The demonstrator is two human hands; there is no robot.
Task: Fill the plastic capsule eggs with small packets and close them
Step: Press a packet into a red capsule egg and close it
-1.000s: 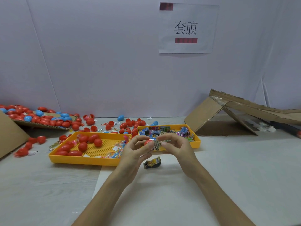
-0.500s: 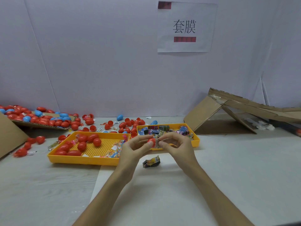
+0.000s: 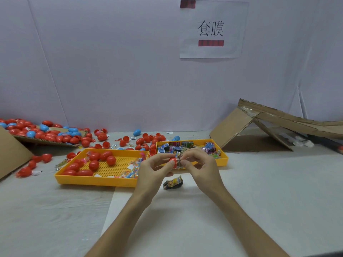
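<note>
Sign: a white paper sheet [image 3: 211,30] is fixed to the wall [image 3: 111,62], printed in black with "套膜".
Sign marks: one red bar sits at its top left corner and one below the characters. Nothing on either can be read.
Packet print: too small to read.
Left hand: the left hand [image 3: 152,169] has its fingers and thumb curled round a red egg [image 3: 173,161], held above the table in front of the right tray.
Right hand: the right hand [image 3: 200,167] pinches a shiny packet [image 3: 179,161] between thumb and forefinger, pressed against the egg's right side. How far the packet is inside cannot be told.
Surface: a pale table [image 3: 46,210], with a white sheet [image 3: 167,219] under the forearms.
Left tray: a yellow tray [image 3: 96,180] with a perforated floor holds red eggs and small clear bags of coloured bits.
Right tray: a yellow tray [image 3: 223,158] holds many coloured packets.
Loose packet: a crumpled dark and yellow packet [image 3: 173,182] lies on the white sheet, just below the hands.
Loose eggs: red and a few blue scattered eggs [image 3: 141,140] lie behind the trays. More are heaped on a cardboard sheet [image 3: 42,141] at far left.
Room: plain white panels at the back, and a collapsed cardboard box [image 3: 232,127] at right.
</note>
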